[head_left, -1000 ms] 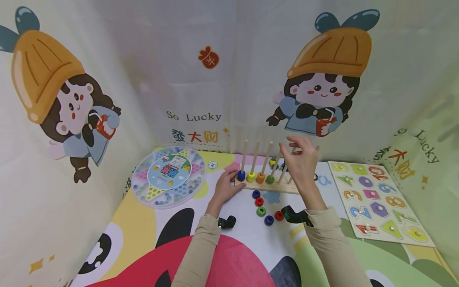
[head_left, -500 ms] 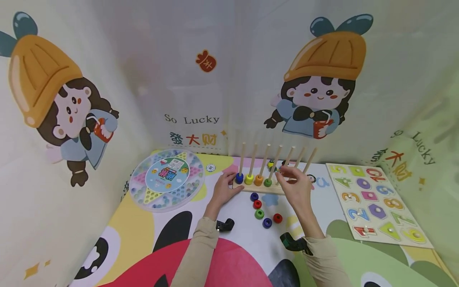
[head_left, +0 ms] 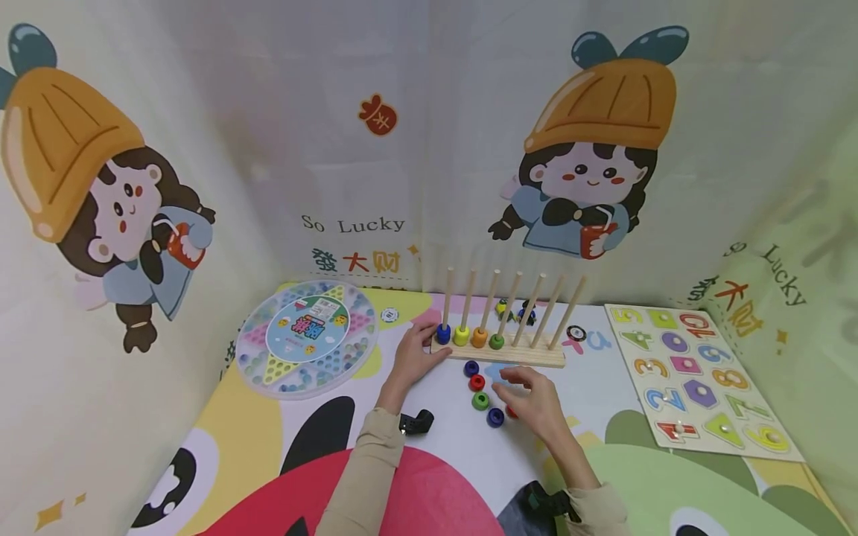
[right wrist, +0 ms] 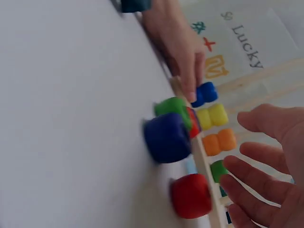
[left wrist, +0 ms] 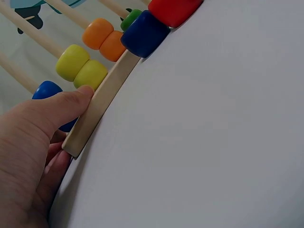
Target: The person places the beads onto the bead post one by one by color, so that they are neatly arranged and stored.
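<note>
Wooden and pale, the peg rack (head_left: 497,351) stands on the table (head_left: 442,439), seven slim dowels rising from its flat base. My left hand (head_left: 413,351) rests at the rack's left end, thumb pressed against the edge of the base just beside the blue bead on the first peg; that grip is relaxed, fingers not closed round anything. My right hand (head_left: 532,398) hovers in front of the rack with its fingers spread and loose, holding nothing, just above the loose beads. The red bead (right wrist: 191,195) lies nearest my fingertips (right wrist: 237,165), partly hidden under them from the head view; a dark blue bead (head_left: 495,417) lies just left of it, then a green bead (head_left: 480,400). These beads are smooth, rounded, glossy little barrels with a hole through each. On the rack's first four pegs sit blue, yellow, orange and green beads.
</note>
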Demonstrator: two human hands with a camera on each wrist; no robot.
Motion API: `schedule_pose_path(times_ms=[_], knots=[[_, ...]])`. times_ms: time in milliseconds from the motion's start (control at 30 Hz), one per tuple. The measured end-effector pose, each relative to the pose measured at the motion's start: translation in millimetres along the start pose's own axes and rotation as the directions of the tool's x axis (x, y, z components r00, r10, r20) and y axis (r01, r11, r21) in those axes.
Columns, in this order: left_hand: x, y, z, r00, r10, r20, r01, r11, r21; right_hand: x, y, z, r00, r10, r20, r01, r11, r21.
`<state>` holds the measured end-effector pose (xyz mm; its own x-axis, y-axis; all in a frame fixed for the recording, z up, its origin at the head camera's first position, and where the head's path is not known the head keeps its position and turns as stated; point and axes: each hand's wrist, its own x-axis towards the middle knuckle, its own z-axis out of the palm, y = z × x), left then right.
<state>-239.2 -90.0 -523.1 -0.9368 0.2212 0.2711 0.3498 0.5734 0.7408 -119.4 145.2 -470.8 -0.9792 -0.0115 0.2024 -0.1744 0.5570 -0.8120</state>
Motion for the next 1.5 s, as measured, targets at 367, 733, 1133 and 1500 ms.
schedule_pose_path(times_ms=[367,733,1133,1500], knots=[[-0.5,1.0,-0.8,1.0,0.005,-0.006,-0.005,1.0,0.005,-12.6,0.6,18.5,0.994,0.012,0.104,0.002,0.991,-0.131],[-1.0,1.2,-0.3,1.0,-0.002,-0.011,0.002,1.0,0.0,-14.4,-1.7,29.7,0.997,-0.009,0.072,0.022,0.985,-0.174],[-0.1,1.7,0.1,1.0,-0.01,-0.005,0.01,1.0,0.0,-7.4,-6.9,25.3,0.999,-0.019,0.031,0.023,0.991,-0.134],[-0.2,0.6,-0.2,0.999,-0.032,0.014,0.032,0.999,0.004,16.6,-17.5,-0.9,0.973,-0.189,-0.131,0.193,0.981,0.016]])
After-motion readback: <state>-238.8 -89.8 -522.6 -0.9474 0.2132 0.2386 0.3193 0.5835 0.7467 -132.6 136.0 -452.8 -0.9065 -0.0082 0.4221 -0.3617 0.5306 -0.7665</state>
